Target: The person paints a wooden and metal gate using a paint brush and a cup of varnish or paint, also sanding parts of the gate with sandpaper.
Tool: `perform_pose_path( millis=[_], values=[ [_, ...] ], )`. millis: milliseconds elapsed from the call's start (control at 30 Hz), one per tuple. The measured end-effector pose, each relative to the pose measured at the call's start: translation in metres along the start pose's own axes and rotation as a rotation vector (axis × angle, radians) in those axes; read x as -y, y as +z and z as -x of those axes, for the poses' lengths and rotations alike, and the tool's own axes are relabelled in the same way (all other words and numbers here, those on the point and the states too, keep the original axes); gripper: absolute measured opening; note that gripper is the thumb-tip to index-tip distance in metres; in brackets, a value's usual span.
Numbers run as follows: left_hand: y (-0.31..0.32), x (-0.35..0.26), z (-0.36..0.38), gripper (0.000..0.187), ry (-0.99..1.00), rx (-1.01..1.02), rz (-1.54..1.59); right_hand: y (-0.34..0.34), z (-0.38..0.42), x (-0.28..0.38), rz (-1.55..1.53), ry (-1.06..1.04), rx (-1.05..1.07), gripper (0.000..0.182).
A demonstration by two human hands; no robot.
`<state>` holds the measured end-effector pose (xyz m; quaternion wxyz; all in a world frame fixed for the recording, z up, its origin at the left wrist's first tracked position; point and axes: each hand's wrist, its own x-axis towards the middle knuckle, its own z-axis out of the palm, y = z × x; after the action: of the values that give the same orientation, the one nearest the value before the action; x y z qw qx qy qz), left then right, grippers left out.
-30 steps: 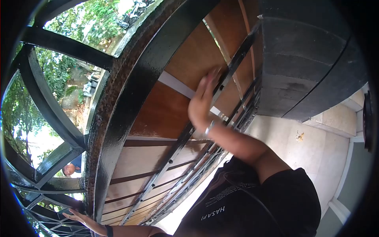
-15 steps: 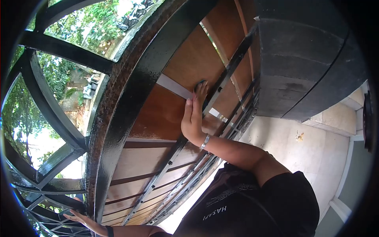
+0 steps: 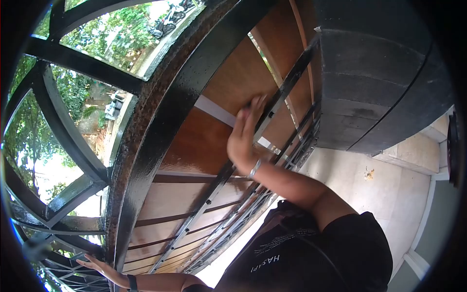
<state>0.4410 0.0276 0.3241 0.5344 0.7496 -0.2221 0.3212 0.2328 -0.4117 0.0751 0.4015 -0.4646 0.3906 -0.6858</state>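
My right hand (image 3: 244,136), with a silver bracelet at the wrist, reaches up over a brown wooden panel (image 3: 233,73). Its fingers lie close together against the wood beside a black metal bar, somewhat blurred. A small dark pad (image 3: 247,105) peeks out at the fingertips; most of it is hidden under them. Down at the lower left, my left hand (image 3: 99,268) is open with its fingers spread, nearest the black metal lattice (image 3: 80,250). A dark band circles that wrist.
Black-painted bars with a rusty edge (image 3: 141,112) frame the wooden slats (image 3: 170,202). Greenery (image 3: 112,39) and parked motorbikes (image 3: 170,19) show through the lattice. A dark panelled surface (image 3: 365,73) stands at the right, above a pale tiled floor (image 3: 389,194).
My right hand has shifted slightly right along the panel toward the metal bar, and the pad shows less. My left hand stays spread in nearly the same place.
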Motion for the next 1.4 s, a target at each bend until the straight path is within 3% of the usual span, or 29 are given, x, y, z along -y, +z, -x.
perform_pose_path(
  millis=[67, 167, 233, 300, 333, 400, 467, 500, 567, 767, 933, 1067, 1133, 1167, 1233, 1267, 1300, 1367, 1400],
  values=[
    [0.012, -0.012, 0.011, 0.077, 0.117, -0.033, -0.447, -0.008, -0.058, -0.006, -0.19, 0.113, -0.159, 0.059],
    [0.02, -0.029, 0.02, 0.089, 0.101, -0.043, -0.418, -0.011, -0.096, -0.025, 0.05, 0.05, -0.199, 0.059],
    [0.014, -0.025, 0.015, 0.088, 0.073, -0.063, -0.367, -0.01, -0.063, -0.023, 0.064, -0.016, -0.148, 0.056],
    [0.001, -0.003, -0.003, 0.092, 0.094, -0.019, -0.295, -0.007, -0.017, -0.025, 0.159, -0.353, 0.023, 0.056],
    [0.004, -0.01, 0.007, 0.092, 0.091, -0.024, -0.335, -0.008, -0.015, -0.023, 0.14, -0.364, 0.052, 0.056],
    [0.009, -0.015, 0.008, 0.092, 0.089, -0.044, -0.374, -0.015, -0.015, -0.021, 0.017, -0.244, 0.072, 0.055],
    [0.012, -0.018, 0.01, 0.092, 0.105, -0.064, -0.388, -0.019, -0.03, -0.004, -0.125, -0.221, -0.126, 0.059],
    [0.012, -0.02, 0.01, 0.095, 0.098, -0.057, -0.402, -0.021, -0.034, -0.004, -0.128, -0.234, -0.113, 0.059],
    [0.013, -0.022, 0.009, 0.093, 0.104, -0.054, -0.391, -0.029, -0.039, -0.007, -0.027, -0.055, -0.234, 0.059],
    [0.014, -0.017, 0.01, 0.085, 0.139, -0.05, -0.279, -0.058, -0.063, -0.048, -0.317, 0.094, -0.108, 0.054],
    [0.013, -0.017, 0.008, 0.086, 0.19, -0.043, -0.334, -0.083, -0.08, -0.018, -0.428, 0.509, 0.08, 0.034],
    [0.015, -0.019, 0.009, 0.089, 0.182, -0.058, -0.385, -0.092, -0.093, -0.012, -0.444, 0.534, 0.129, 0.016],
    [0.015, -0.02, 0.008, 0.089, 0.182, -0.06, -0.379, -0.099, -0.094, -0.015, -0.313, -0.07, -0.003, 0.017],
    [0.016, -0.02, 0.009, 0.09, 0.197, -0.063, -0.377, -0.106, -0.092, -0.013, -0.3, -0.079, 0.005, 0.017],
    [0.016, -0.019, 0.008, 0.091, 0.194, -0.069, -0.36, -0.122, -0.08, 0.005, -0.102, -0.399, -0.092, 0.021],
    [0.017, -0.023, 0.009, 0.092, 0.186, -0.077, -0.357, -0.135, -0.07, 0.013, -0.033, -0.259, -0.007, 0.024],
    [0.018, -0.025, 0.011, 0.093, 0.178, -0.081, -0.355, -0.151, -0.062, 0.018, -0.02, -0.269, -0.003, 0.024],
    [0.019, -0.023, 0.021, 0.084, 0.214, -0.149, -0.417, -0.18, -0.047, 0.024, 0.147, 0.046, 0.515, 0.027],
    [0.024, -0.017, 0.037, 0.075, 0.212, -0.304, -0.27, -0.187, -0.033, 0.038, 0.096, 0.136, 0.657, 0.028]
  ],
)
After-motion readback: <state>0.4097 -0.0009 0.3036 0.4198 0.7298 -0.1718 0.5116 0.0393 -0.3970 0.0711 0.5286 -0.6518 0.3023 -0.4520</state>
